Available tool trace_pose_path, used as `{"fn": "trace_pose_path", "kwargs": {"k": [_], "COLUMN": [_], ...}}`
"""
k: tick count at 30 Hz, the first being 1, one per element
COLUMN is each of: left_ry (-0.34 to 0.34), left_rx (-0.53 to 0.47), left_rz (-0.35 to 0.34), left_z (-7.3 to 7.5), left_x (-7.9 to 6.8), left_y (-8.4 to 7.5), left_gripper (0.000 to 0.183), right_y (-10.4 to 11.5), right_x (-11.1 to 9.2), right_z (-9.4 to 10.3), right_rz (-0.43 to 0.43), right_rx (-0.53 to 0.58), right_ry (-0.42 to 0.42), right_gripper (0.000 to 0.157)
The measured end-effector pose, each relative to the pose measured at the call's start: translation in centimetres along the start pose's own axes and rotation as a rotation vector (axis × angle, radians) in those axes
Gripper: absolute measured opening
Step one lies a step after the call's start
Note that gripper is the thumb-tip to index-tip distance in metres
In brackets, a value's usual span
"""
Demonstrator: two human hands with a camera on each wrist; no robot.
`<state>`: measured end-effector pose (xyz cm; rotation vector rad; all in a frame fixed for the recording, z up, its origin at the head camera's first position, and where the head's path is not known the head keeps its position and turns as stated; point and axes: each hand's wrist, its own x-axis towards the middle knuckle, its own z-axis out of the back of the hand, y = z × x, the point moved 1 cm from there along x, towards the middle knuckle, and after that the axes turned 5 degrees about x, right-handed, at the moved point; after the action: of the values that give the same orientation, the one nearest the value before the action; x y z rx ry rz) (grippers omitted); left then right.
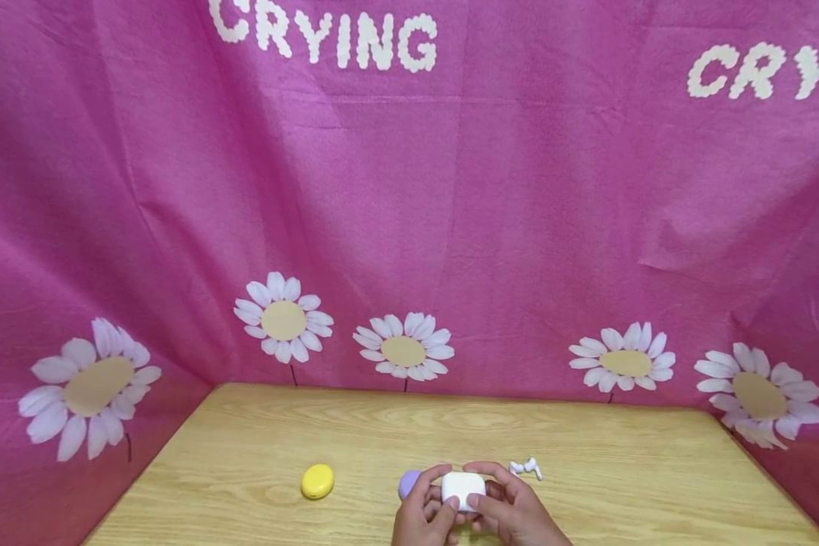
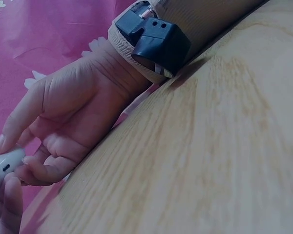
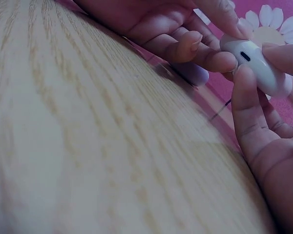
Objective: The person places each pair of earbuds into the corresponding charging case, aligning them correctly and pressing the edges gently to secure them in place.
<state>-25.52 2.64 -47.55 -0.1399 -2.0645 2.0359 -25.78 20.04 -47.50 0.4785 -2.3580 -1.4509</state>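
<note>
Both hands hold a white earbud charging case (image 1: 463, 490) just above the front of the table. The left hand (image 1: 425, 514) grips its left side, thumb on the near face; the right hand (image 1: 515, 512) grips the right side the same way. The case looks closed, and a dark charging port shows on the underside of the case (image 3: 246, 56) in the right wrist view. Behind the right fingers, a pair of white earbuds (image 1: 527, 468) lies on the table. A purple round object (image 1: 409, 482) sits behind the left hand, partly hidden by it.
A yellow rounded case-like object (image 1: 317, 481) lies on the wooden table (image 1: 246, 440) to the left of the hands. A pink cloth (image 1: 519, 212) with daisies and lettering hangs along the table's back and sides.
</note>
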Motion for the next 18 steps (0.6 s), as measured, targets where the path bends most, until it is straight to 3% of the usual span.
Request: {"fn": "trace_pose_path", "kwargs": {"k": [7, 12, 18], "left_ry": [0.025, 0.038, 0.044], "left_rx": [0.036, -0.006, -0.027], "left_rz": [-0.060, -0.027, -0.082], "left_z": [-0.14, 0.19, 0.04], "left_x": [0.12, -0.19, -0.40], "left_y": [-0.41, -0.38, -0.41], "left_gripper": [0.044, 0.035, 0.024], "right_y": [0.09, -0.29, -0.20], "right_x": [0.28, 0.36, 0.11], "right_z": [0.18, -0.06, -0.05], "right_rz": [0.069, 0.083, 0.085], "right_rx": [-0.063, -0.046, -0.035], "right_ry": [0.101, 0.160, 0.167], "right_gripper": [0.033, 0.029, 0.026]}}
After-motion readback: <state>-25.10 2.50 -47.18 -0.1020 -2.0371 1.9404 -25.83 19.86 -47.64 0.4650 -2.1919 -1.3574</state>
